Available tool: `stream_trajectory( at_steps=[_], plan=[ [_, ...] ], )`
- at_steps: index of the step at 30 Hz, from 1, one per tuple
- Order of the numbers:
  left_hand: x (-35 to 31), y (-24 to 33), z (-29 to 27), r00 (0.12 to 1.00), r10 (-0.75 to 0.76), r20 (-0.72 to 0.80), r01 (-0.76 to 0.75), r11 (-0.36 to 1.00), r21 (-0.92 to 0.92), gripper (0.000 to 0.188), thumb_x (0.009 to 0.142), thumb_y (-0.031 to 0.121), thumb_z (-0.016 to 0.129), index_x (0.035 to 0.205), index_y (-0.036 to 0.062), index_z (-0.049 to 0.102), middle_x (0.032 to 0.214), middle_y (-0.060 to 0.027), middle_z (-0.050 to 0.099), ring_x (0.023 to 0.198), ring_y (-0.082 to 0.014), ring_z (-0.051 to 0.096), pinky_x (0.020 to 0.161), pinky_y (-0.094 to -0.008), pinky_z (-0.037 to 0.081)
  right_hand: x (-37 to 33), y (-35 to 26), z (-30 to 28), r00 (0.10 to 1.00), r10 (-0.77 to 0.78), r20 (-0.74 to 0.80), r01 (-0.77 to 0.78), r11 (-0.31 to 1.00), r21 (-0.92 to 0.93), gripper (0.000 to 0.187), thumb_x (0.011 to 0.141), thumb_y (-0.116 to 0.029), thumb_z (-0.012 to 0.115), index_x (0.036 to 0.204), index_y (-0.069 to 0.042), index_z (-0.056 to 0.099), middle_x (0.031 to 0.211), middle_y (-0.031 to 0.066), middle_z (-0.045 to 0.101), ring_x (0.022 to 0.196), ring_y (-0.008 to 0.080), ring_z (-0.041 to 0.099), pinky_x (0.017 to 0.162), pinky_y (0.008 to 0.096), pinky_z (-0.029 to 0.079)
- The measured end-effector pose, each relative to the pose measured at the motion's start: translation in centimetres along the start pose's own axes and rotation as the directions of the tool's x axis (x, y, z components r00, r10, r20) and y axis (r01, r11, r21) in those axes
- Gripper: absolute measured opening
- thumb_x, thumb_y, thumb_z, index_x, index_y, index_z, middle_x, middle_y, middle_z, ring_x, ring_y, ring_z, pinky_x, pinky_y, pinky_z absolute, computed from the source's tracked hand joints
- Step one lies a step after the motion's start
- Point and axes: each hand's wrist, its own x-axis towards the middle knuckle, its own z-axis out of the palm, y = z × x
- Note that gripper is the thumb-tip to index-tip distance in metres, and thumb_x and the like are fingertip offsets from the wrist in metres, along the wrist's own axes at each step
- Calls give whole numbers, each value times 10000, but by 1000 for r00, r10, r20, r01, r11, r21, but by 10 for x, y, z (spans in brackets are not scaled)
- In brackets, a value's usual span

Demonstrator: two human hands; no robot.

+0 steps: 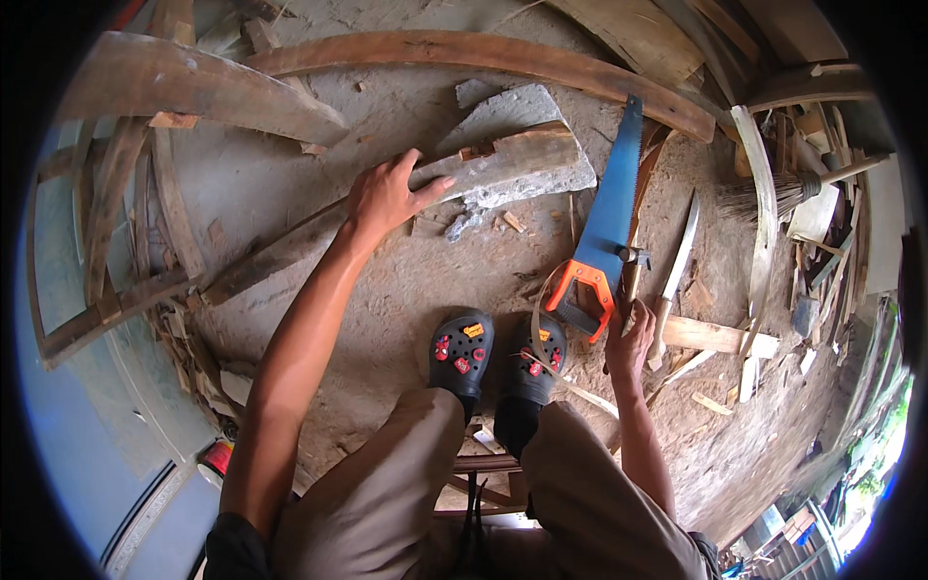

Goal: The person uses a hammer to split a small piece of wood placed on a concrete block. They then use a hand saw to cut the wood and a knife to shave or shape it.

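A weathered wooden beam (527, 158) with a small notch in its upper edge lies slantwise, its right end resting on a broken concrete slab (541, 108). My left hand (385, 196) grips the beam left of the notch, thumb spread along it. Low on the right, my right hand (630, 338) is closed around the handle of a hammer (634, 258), whose head points away from me. Just left of it lies a handsaw (611, 198) with a blue blade and an orange-and-black handle. A long knife (681, 249) with a wooden grip lies close on the right.
A long curved plank (464, 48) crosses the far side. Thick timbers (203, 92) stand at the left. On the right are a twig broom (773, 196), a pale wood strip (761, 222) and stacked offcuts. My feet in dark clogs (460, 350) are on the dusty floor amid wood chips.
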Motion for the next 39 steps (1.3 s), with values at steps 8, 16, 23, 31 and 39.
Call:
stream_trajectory(
  at_steps=[8,16,23,31,39],
  plan=[
    [4,-2,5,1000,-1,-13,1,1000,11,746,859,609,686,1237,-30,619,1052,-259,715,997,-433,691,838,-469,561,19,0,-1,994,94,60,-94,996,2,356,926,-202,659,1227,-34,570,1120,181,622,1096,389,574,921,503,442],
    [-2,5,1,1000,-2,-26,4,998,57,721,856,641,672,1184,1,624,1040,-245,717,975,-427,696,836,-487,557,32,-20,-50,968,162,191,-194,967,163,329,1030,-143,499,1345,-46,504,972,181,631,755,303,645,686,423,542],
    [-9,-1,10,996,42,-83,-36,997,69,722,847,642,686,1185,8,606,1031,-227,716,963,-409,700,834,-475,552,44,-68,-105,849,149,507,-524,364,770,355,1051,-227,477,1311,9,531,1002,109,628,797,176,648,739,316,546],
    [-23,6,22,962,122,-243,-99,990,103,741,809,697,678,1146,43,591,974,-167,696,905,-344,685,798,-448,527,43,-74,-124,889,66,452,-451,286,845,636,911,-62,672,1461,60,377,1180,167,637,1120,224,641,1033,339,499],
    [-23,9,25,958,160,-237,-143,986,87,773,781,726,681,1084,17,610,969,-180,680,912,-351,679,790,-438,526,72,-42,-139,884,-355,-305,370,929,-9,106,926,-117,716,976,-23,717,854,103,670,780,223,644,703,373,517]
  ],
)
